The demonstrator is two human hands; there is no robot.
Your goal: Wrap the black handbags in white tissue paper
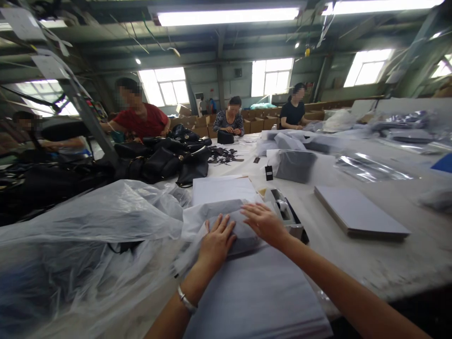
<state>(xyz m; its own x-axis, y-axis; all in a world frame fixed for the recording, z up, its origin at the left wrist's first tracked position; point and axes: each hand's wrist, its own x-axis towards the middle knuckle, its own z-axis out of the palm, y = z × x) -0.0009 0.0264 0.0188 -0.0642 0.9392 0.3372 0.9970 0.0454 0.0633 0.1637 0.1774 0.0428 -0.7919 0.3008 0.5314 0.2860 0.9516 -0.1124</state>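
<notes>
Our left hand [216,242]: spread, bundle [243,239] beneath. Our right hand [264,225]: fingers nearly together, apparently touching bundle; dispenser [288,217] just beside. Risk: wrap [191,217] creasing or tearing, should we press unevenly.

- Plastic sheeting [141,207]: translucent, wrinkled
- Bags [160,162]: black, leather-like, softly glossy
- Bracelet [186,300]: shiny, metal-looking
- Large sheets [257,292]: white, matt, paper-like

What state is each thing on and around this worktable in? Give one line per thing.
Left hand, open, fingers spread
Right hand, open
Wrapped bundle, beneath the hands
Plastic sheeting, crumpled
Black bags, heaped
Grey boards, stacked flat
Ceiling light, lit
</notes>
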